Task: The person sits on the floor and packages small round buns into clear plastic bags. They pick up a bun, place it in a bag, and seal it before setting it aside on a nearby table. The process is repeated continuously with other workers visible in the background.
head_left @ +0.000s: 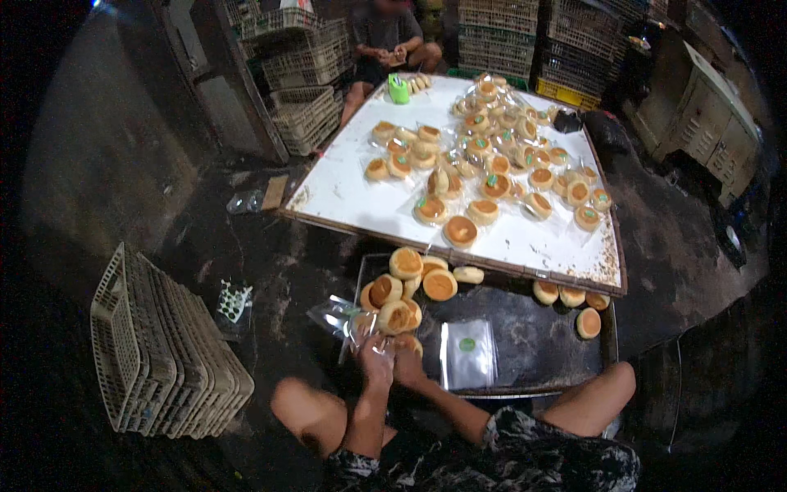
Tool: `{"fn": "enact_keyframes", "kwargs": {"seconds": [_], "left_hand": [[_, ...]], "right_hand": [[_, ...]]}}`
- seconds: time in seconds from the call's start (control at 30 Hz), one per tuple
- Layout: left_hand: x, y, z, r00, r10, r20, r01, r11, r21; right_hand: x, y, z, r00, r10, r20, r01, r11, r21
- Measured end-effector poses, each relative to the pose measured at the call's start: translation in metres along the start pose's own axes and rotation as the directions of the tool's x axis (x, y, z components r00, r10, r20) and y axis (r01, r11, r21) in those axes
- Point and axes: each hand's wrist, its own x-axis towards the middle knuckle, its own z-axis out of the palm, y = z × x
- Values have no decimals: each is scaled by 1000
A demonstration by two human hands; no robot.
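My left hand (pixel 375 357) is closed on a clear plastic bag (pixel 344 318), which sticks out to the left over the edge of a dark tray. Right beside it, my right hand (pixel 408 366) has its fingers curled against a round bun (pixel 418 348), mostly covered by the hand. Just beyond both hands, several golden-topped buns (pixel 406 264) lie heaped in the left part of the dark tray (pixel 541 344). A stack of flat clear bags (pixel 468 354) with a green round label lies in the tray to the right of my hands.
A white tabletop (pixel 344 184) beyond the tray carries many bagged buns (pixel 496 187) and a green object (pixel 398 89). Nested plastic crates (pixel 168 353) stand at left. More crates (pixel 496 37) are stacked behind. Across the table sits another person (pixel 389 41). A metal cabinet (pixel 697 115) stands right.
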Motion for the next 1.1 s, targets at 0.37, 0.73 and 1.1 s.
{"fn": "enact_keyframes", "kwargs": {"seconds": [0.37,0.73,1.1], "left_hand": [[24,23,0,989,-23,-146,-38,913,-405],[-47,-56,15,895,-342,285,372,926,-58],[-83,-81,28,634,-671,385,615,739,275]], "right_hand": [[-58,30,-85,829,415,-375,96,555,826],[-71,-41,-162,712,478,-515,42,703,710],[-27,17,-217,893,274,-357,-199,952,234]]}}
